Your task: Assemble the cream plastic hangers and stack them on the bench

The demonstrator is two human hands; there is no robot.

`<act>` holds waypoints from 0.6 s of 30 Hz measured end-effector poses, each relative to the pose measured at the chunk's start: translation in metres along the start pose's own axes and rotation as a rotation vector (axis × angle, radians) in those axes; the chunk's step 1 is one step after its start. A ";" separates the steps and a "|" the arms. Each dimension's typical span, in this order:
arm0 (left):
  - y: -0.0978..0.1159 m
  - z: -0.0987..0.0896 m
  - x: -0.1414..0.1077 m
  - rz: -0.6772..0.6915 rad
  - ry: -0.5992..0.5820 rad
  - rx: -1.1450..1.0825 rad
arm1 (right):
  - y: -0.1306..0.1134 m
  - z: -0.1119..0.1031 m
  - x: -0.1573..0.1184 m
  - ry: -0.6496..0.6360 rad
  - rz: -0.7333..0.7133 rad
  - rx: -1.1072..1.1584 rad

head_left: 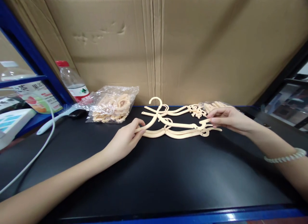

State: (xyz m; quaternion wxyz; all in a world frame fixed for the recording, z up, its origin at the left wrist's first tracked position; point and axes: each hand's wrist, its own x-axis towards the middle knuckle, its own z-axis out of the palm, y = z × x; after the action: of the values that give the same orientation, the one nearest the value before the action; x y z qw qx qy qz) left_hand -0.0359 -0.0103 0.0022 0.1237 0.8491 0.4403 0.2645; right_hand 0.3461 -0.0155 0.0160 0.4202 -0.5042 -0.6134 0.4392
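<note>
Between my hands is a cream plastic clothes hanger, its hook pointing up. My left hand is closed on the end of its left arm. My right hand pinches a small curved cream piece at the hanger's right end; whether the piece is joined there or only touching, I cannot tell. Right below, more cream hanger parts lie on the black table. Behind lie further hanger arms and a pile of small cream pieces.
A clear bag of cream parts sits back left, beside a red-capped bottle. Another bag of parts is partly behind my right hand. Cardboard walls the back. A white cable crosses the left side of the black table.
</note>
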 end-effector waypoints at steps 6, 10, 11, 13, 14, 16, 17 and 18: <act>0.007 -0.003 -0.003 0.117 -0.032 0.079 | -0.005 -0.011 -0.003 -0.100 -0.079 -0.330; 0.010 -0.003 -0.002 0.246 -0.071 0.230 | -0.004 -0.017 -0.003 -0.243 -0.061 -0.396; 0.010 -0.003 -0.002 0.263 -0.097 0.270 | -0.003 -0.019 -0.003 -0.281 -0.053 -0.429; 0.010 -0.003 -0.002 0.289 -0.150 0.321 | -0.002 -0.022 -0.003 -0.347 -0.035 -0.509; 0.010 -0.004 -0.002 0.299 -0.167 0.329 | -0.001 -0.023 -0.003 -0.372 -0.026 -0.550; 0.010 -0.004 -0.002 0.310 -0.182 0.327 | -0.001 -0.023 -0.002 -0.392 -0.022 -0.623; 0.009 -0.004 -0.003 0.310 -0.184 0.322 | -0.001 -0.023 -0.002 -0.385 -0.027 -0.659; 0.009 -0.005 -0.003 0.307 -0.186 0.316 | -0.001 -0.023 -0.002 -0.371 -0.034 -0.695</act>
State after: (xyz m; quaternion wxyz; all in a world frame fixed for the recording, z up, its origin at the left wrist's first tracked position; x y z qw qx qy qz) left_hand -0.0340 -0.0180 0.0087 -0.0124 0.9355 0.3288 0.1288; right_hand 0.3683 -0.0151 0.0231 0.1136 -0.5182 -0.7995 0.2818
